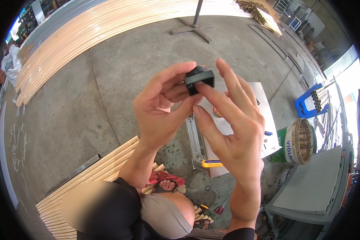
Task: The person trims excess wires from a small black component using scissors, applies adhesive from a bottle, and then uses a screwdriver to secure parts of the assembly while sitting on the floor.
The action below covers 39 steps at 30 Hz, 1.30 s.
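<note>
**Two hands meet on a small black part**

Read as a clock face over the head view, the small black part (199,80) is just off the centre toward one o'clock, held up in the air. It looks blocky, with a flat bar across its near side and a dark hollow beneath.

The left hand (158,114), reaching up from seven o'clock, is clamped on it, thumb below and fingers behind. The right hand (238,124), coming from five o'clock, presses its index fingertip against the part's near face; its thumb is apart from that finger, close to the left thumb, and its other fingers are spread and raised.

Behind the right hand, at three o'clock, is a pale worktop (271,120). On it a blue pen-like item (268,133) lies at three, and a yellow-handled tool (212,163), partly covered by the right hand, at five.

On the floor (108,84), red-handled scissors (219,209) lie at five and a yellow-handled screwdriver (204,207) nearer six. A green-and-white bucket (287,146) is just past three. Tan lengths (104,170) fan out at eight, a larger stack (82,38) stretches from ten toward twelve, and a metal stand (195,26) is at twelve.
</note>
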{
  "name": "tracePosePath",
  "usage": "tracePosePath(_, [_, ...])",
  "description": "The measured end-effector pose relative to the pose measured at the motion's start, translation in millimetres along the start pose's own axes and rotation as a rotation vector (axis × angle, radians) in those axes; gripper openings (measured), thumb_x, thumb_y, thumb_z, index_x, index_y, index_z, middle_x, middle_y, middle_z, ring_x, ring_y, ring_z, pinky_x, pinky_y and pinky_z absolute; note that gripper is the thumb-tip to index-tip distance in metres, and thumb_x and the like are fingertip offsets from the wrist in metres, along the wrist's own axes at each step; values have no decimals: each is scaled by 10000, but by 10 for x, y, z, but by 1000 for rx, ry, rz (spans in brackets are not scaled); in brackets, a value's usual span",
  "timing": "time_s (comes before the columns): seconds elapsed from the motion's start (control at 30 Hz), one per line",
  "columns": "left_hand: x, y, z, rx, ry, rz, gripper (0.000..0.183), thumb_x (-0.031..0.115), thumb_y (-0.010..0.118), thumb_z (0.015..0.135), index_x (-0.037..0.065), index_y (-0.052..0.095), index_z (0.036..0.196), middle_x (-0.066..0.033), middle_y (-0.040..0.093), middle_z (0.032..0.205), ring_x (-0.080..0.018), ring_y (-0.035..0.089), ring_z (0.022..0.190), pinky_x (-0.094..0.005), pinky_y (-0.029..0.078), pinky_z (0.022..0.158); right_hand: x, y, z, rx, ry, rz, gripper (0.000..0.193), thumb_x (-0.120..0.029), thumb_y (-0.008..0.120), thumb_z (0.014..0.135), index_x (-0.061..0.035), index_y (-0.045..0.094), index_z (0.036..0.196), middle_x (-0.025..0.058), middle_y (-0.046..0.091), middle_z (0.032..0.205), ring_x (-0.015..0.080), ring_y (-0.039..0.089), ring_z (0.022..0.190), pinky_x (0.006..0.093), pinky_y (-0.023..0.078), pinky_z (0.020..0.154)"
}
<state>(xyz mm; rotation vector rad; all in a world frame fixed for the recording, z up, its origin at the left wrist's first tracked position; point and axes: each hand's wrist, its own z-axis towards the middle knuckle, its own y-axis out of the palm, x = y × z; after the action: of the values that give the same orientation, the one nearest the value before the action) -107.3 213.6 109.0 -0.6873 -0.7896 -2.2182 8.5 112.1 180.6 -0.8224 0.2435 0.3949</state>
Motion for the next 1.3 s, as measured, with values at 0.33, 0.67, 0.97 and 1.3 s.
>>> tracePosePath(0.33, [-60,-35,-9,-40,-33,-51,517,-152,687,879,-66,541,1367,-201,661,1280,-244,675,1170,-343,592,987,29,-16,27,-23,5,16,307,-19,775,789,17,770,1094,241,646,1346,300,676,1078,332,579,758])
tracePosePath(0.67, [11,6,1,2,-82,-140,514,-133,696,889,-65,535,1372,-193,679,1246,-238,688,1143,-334,587,984,-9,-6,4,-21,79,223,356,-4,763,780,50,752,1132,223,641,1376,293,681,1152,348,569,903])
tracePosePath(0.97, [-10,3,4,-20,-40,-102,523,-137,697,887,-68,529,1377,-197,684,1235,-243,683,1156,-343,580,997,-12,-63,-1,-30,129,343,393,34,732,780,54,736,1172,230,655,1352,297,647,1241,386,474,1067])
tracePosePath(1.3, [-16,-24,-12,25,14,-6,516,-145,705,869,-54,531,1346,-256,673,1260,-277,695,1146,-353,588,980,-16,-25,-150,66,110,291,310,48,746,769,42,747,1078,209,712,1221,300,705,1080,361,542,929])
